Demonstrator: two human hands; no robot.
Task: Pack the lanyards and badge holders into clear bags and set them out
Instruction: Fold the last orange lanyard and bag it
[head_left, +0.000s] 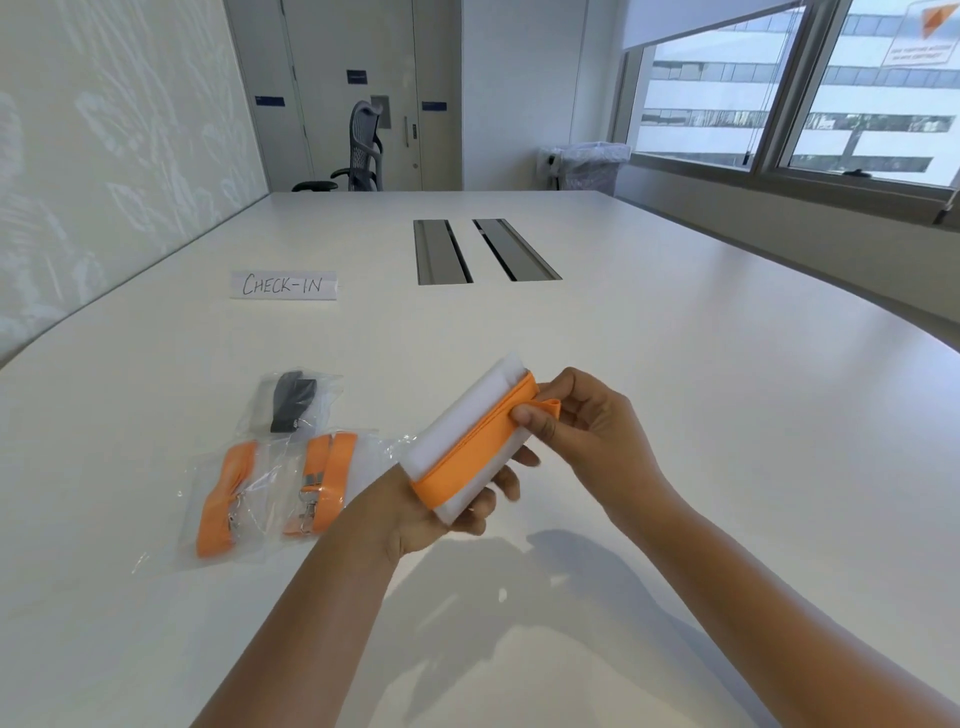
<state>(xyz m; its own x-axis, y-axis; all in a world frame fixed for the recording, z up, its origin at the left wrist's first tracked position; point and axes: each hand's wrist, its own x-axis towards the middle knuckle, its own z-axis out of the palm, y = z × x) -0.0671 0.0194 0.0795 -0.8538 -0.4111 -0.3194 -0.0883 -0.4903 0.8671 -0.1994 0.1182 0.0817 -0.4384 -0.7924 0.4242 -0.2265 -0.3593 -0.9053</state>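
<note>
A: Above the table's (675, 415) near edge, both hands up. Left hand (441, 512) cradles the badge holder (462, 441) from below, fingers curled round it. Right hand (576, 421) pinches the orange lanyard (480, 434), which wraps lengthwise round the holder; thumb presses the strap on top, loose loop sticking out by the fingers.

B: Handling?

A: Strap looks soft and floppy, likely to unwind if released, so keep the pinch at the loop end. Holder looks light, flat, fairly stiff and probably slick; grip by the long edges, as the left hand does.

B: Further out?

A: Toward the left edge, two clear bags (280, 499) with orange lanyards inside, overlapping. Just beyond, touching them, another bag with a black lanyard (292, 402). Bags look thin and slippery.

B: Far side?

A: CHECK-IN sign (283, 285) left of middle, cable slots (483, 251) at centre.
</note>
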